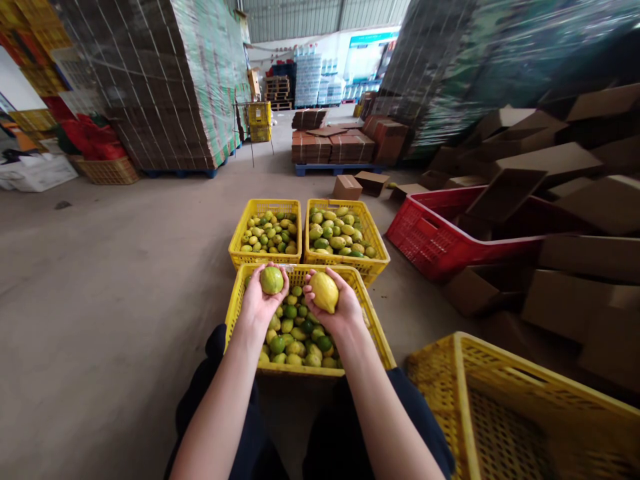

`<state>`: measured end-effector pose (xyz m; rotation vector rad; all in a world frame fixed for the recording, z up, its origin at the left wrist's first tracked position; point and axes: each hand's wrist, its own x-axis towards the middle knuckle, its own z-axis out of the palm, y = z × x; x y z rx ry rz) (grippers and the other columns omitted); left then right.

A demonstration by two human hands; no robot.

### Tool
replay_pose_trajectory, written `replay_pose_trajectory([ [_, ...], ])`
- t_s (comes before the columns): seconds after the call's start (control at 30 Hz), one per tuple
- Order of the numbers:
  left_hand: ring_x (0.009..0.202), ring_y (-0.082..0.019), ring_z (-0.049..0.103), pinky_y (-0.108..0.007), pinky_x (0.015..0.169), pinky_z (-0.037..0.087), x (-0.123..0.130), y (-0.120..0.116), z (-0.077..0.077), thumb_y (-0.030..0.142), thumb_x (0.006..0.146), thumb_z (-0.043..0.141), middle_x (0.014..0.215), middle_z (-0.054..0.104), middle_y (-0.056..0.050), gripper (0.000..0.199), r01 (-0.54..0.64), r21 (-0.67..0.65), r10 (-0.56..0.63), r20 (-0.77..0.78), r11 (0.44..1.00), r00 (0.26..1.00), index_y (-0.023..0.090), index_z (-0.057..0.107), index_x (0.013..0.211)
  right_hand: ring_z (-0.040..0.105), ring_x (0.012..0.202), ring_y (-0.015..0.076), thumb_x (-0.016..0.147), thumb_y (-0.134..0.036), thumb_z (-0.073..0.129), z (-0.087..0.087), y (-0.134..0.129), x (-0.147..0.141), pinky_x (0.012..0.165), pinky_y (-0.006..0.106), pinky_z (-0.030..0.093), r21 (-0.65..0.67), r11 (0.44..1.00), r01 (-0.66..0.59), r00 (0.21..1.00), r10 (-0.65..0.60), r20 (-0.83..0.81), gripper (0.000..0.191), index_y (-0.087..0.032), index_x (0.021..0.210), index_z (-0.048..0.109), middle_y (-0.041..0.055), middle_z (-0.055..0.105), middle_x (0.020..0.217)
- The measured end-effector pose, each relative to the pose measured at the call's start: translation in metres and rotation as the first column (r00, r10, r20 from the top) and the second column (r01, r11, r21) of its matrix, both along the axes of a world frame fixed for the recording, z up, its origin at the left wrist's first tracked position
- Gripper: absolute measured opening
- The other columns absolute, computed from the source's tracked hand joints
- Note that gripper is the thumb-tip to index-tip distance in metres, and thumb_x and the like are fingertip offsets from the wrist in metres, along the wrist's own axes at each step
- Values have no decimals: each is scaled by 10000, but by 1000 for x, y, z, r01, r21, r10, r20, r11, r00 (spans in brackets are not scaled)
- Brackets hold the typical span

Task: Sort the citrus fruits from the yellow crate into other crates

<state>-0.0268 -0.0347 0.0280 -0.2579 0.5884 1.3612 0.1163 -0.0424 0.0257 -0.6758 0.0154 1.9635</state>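
Note:
My left hand (260,300) is wrapped round a green lemon (271,281), palm up, above the near yellow crate. Beside it on the right, my right hand (344,310) holds a larger yellow lemon (325,292) in curled fingers. Under both hands the near yellow crate (377,333) holds many green and yellow-green lemons (296,348). Two more yellow crates touch or nearly touch its far side: the left one (265,259) holds small yellow-green fruit, the right one (373,261) holds larger green and yellow fruit.
At the lower right stands another yellow crate (460,400), its visible inside bare. Behind it are a red crate (425,247) and a heap of cardboard boxes (575,280). Wrapped pallet stacks (190,87) rise further back, with flattened cartons (333,147) on a blue pallet between them.

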Motion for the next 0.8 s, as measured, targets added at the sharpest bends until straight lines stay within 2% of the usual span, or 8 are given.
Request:
replay_pose_trajectory([
  [0.63, 692, -149, 644, -282, 618, 570, 0, 1, -2, 176, 877, 477, 686, 624, -23, 124, -4, 4, 4, 9, 1000, 1000, 118, 576, 829, 564, 513, 139, 893, -306, 402, 0, 1, 0, 415, 213, 467, -33, 999, -16, 999, 17, 29, 258, -135, 854, 591, 65, 648, 650],
  [0.8, 679, -152, 641, -291, 599, 576, 0, 2, -3, 181, 896, 430, 679, 620, -25, 169, -24, -36, 24, 4, 999, 1000, 126, 571, 822, 589, 542, 150, 905, -322, 388, -1, 1, -4, 458, 232, 496, -52, 998, 34, 996, -30, 85, 285, -141, 832, 595, 68, 647, 639],
])
